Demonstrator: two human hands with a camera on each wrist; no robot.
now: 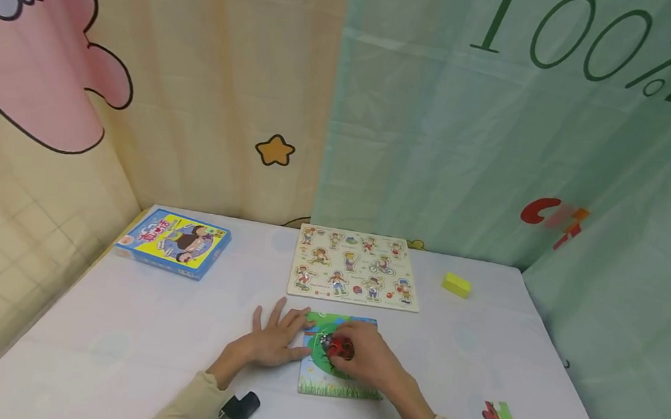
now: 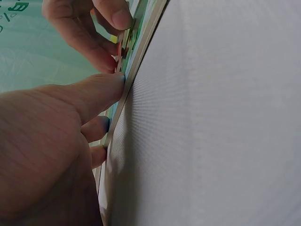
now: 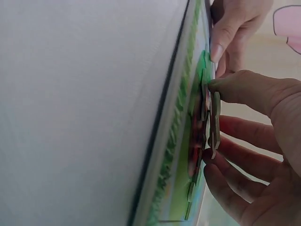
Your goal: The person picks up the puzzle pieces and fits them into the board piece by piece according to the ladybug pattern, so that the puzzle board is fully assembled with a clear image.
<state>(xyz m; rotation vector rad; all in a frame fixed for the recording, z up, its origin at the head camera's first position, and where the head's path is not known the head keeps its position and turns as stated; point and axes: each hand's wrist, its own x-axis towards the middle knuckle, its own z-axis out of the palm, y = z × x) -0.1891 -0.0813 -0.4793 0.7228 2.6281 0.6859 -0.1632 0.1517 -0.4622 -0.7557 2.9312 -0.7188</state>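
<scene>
Head view: a puzzle board lies flat on the desk, in front of the person. The left hand is spread at the board's left edge, fingers extended and gripping nothing; the right hand is curled over the board's middle, at the red ladybug picture. Loose pieces lie to the right, well apart from the board. Left wrist view: the left thumb tip rests against the board's edge – apparently to steady it – with the right fingers just beyond, at the printed face. Right wrist view: the right thumb and fingertips pinch 1 thin puzzle piece by its edges. The piece sits between them, just off the printed face; whether it touches the board cannot be determined. The left hand is beyond it, at the far edge. The step in hand is judged to be fitting this piece into the ladybug area. The next move calls for alignment with the adjoining outline – then even downward pressure until flush.
</scene>
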